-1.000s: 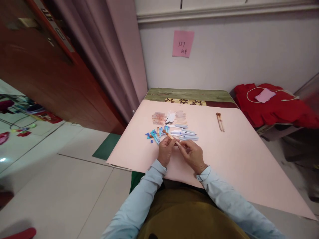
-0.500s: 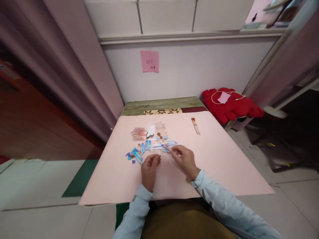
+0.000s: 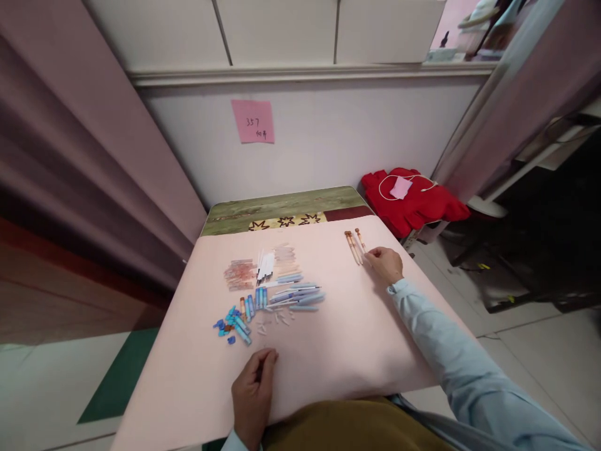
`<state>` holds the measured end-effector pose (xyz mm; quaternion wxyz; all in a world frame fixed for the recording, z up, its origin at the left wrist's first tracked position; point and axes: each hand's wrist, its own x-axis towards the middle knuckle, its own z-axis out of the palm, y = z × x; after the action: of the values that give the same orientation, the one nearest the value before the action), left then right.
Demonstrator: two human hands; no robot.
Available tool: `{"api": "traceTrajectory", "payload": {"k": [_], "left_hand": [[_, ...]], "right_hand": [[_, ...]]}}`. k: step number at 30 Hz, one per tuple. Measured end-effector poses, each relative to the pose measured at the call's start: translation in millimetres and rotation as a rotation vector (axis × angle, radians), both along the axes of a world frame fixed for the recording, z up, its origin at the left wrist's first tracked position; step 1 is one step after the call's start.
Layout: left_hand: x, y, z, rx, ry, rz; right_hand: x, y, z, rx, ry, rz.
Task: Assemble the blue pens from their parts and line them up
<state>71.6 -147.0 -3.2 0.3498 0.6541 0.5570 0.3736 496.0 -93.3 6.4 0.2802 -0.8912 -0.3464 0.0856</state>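
At the right side of the table, my right hand pinches the lower end of a slim tan pen with a brown knob on top. The pen lies against the tabletop beside similar brown-topped pens. Near the front edge, my left hand is closed with thumb and finger together; anything inside is hidden. Ahead of it lie small clear pieces, blue tubes and a heap of small blue pieces. Blue and white sticks lie behind the clear pieces.
White rods with black tips lie between reddish-brown translucent sticks and pale sticks. Pale pink paper covers most of the table. A red cloth sits beyond the right edge. A pink note hangs on the wall.
My right hand has carried the pen from mid-table to the right, down beside the other brown-topped pens. My left hand has drawn back toward the front edge. The view has shifted right.
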Motion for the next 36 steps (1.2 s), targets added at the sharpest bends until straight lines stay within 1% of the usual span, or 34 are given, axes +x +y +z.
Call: {"api": "traceTrajectory", "payload": {"k": [5, 10, 16, 27, 36], "left_hand": [[-2.4, -0.3, -0.5, -0.045, 0.016, 0.020], [-2.9, 2.3, -1.2, -0.054, 0.036, 0.010], [-2.1, 3.5, -1.0, -0.077, 0.019, 0.011], [0.8, 3.1, 4.7, -0.082, 0.009, 0.002], [1.3, 1.4, 2.2, -0.093, -0.023, -0.023]], "right_hand": [[5.0, 15.4, -7.3, -0.027, 0.023, -0.004], [7.2, 20.6, -9.6, -0.042, 0.023, 0.000], [6.0, 21.5, -11.2, -0.057, 0.001, -0.003], [2.6, 19.1, -9.8, -0.056, -0.019, -0.009], [1.3, 17.4, -6.7, -0.056, -0.007, 0.011]]}}
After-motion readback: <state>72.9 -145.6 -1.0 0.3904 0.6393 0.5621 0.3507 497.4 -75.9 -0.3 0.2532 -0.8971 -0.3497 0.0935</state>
